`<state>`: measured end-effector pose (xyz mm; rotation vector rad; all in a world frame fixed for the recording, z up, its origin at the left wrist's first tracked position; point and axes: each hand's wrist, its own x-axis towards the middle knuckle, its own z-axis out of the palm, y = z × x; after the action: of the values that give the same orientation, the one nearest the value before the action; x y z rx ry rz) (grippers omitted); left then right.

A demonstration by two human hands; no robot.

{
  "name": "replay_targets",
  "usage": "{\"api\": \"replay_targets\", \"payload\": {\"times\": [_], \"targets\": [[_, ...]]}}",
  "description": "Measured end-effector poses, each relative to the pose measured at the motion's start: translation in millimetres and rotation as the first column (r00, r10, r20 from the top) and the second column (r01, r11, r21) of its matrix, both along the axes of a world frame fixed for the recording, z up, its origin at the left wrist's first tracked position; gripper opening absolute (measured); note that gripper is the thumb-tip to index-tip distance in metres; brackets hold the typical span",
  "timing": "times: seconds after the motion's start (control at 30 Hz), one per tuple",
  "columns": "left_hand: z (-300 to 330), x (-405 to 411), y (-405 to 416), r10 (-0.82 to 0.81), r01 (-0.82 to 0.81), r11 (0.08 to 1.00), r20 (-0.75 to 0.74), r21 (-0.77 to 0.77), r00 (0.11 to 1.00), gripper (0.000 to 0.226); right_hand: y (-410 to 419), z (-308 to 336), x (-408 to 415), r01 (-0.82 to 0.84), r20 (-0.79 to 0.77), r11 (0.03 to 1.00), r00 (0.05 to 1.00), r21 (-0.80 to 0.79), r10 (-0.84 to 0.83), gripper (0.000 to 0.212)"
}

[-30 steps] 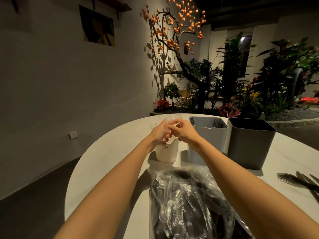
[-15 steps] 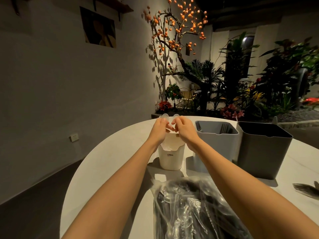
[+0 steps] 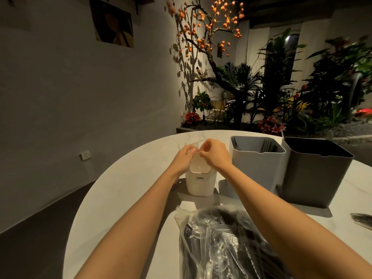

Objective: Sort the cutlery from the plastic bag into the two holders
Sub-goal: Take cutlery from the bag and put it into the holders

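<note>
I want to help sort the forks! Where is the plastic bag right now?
In the head view, the plastic bag lies on the white table nearest the person, between both forearms, just in front of the small white holder.

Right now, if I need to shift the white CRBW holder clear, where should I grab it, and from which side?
Probably low on the white CRBW holder, round its plain rounded body near the lettering, coming from the near side. Both the left hand and right hand crowd its top with clear cutlery, the light grey bin stands close on its right, and it stands upright.
</note>
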<state>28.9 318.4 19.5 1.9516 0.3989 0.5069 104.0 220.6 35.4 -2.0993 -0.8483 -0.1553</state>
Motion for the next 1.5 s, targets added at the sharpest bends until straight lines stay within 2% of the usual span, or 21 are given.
{"api": "replay_targets", "payload": {"times": [0.13, 0.23, 0.3, 0.4, 0.53, 0.63, 0.7, 0.8, 0.97, 1.1, 1.23, 1.5], "targets": [[2.5, -1.3, -0.7, 0.016, -0.016, 1.000, -0.016, -0.010, 1.000, 0.028, 6.0, -1.6, -3.9, 0.013, 0.135, 0.951, 0.990, -0.308, 0.030, 0.017], [2.5, -3.0, -3.3, 0.038, -0.038, 0.999, -0.018, 0.006, 0.999, 0.037, 8.3, -2.2, -4.2, 0.044, 0.166, 0.925, 0.986, -0.377, 0.021, 0.019], [2.3, -5.4, -4.5, 0.056, -0.056, 0.998, -0.008, 0.009, 0.998, 0.035, 8.1, -2.6, -4.2, 0.028, 0.148, 0.937, 0.989, -0.347, 0.026, 0.022], [1.7, -6.7, -2.7, 0.127, -0.128, 0.991, 0.025, 0.038, 0.992, 0.022, 3.1, 0.3, -4.4, 0.006, 0.098, 0.976, 0.995, -0.217, 0.016, 0.026], [11.4, -10.1, -6.9, 0.233, -0.248, 0.959, 0.114, 0.134, 0.966, 0.013, -9.7, 11.0, -10.4, -0.013, 0.072, 0.995, 0.997, -0.097, 0.020, 0.019], [24.3, -15.7, -22.2, 0.262, -0.286, 0.947, 0.156, 0.150, 0.952, 0.010, -19.5, 18.0, -17.7, -0.032, 0.038, 0.998, 0.999, -0.046, 0.033, 0.014], [28.8, -19.1, -31.4, 0.240, -0.265, 0.954, 0.172, 0.139, 0.955, 0.011, -25.9, 22.0, -22.3, -0.035, 0.008, 0.999, 0.999, -0.012, 0.035, 0.010], [35.7, -29.4, -50.8, 0.163, -0.185, 0.975, 0.175, 0.119, 0.971, 0.017, -43.4, 30.1, -33.8, -0.046, -0.035, 0.999, 0.998, 0.001, 0.046, 0.016], [43.2, -45.2, -84.2, 0.070, -0.085, 0.992, 0.152, 0.092, 0.986, 0.024, -80.3, 42.0, -52.7, -0.053, -0.017, 0.998, 0.998, -0.036, 0.053, 0.014], [42.3, -59.7, -114.8, -0.014, -0.002, 0.995, 0.147, 0.103, 0.989, 0.028, -111.1, 45.8, -71.7, -0.055, -0.017, 0.997, 0.998, -0.049, 0.055, 0.022], [31.7, -69.6, -143.4, -0.062, 0.047, 0.991, 0.119, 0.126, 0.991, 0.033, -142.2, 37.3, -90.0, -0.021, 0.025, 0.996, 0.999, -0.084, 0.023, 0.027], [6.2, -78.1, -190.6, -0.140, 0.120, 0.976, 0.102, 0.180, 0.985, 0.037, -198.9, 11.1, -102.1, 0.043, -0.001, 0.994, 0.999, -0.095, -0.044, 0.027]]}}
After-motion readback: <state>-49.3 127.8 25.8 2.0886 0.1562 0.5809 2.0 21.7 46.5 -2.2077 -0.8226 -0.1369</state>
